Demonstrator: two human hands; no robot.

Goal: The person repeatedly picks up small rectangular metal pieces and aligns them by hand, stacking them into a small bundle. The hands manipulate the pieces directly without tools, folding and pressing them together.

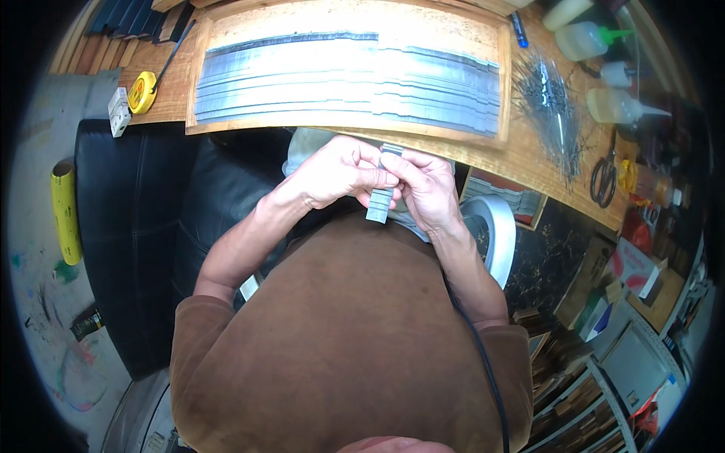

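Near my lap, just in front of the table edge, a short, narrow grey strip with crosswise lines (pixel 378 205) is pinched between my hands. My left hand (pixel 336 172) grips it from the left, thumb laid across its front. From the right, my right hand (pixel 432 190) holds its upper part, with thumb and fingers closed. The strip's lower end sticks out below my fingers; its exact kind is unclear. Beyond my hands, a shallow wooden tray (pixel 192 87) holds rows of grey, metallic-looking strips with stepped edges.
Right of the tray on the table lie a heap of thin dark wire-like pieces (pixel 547 113), black-handled scissors (pixel 603 181), a blue marker (pixel 519 30) and squeeze bottles (pixel 585 41). At left sits a yellow tape measure (pixel 142 92). A black leather seat (pixel 136 226) stands beside me.
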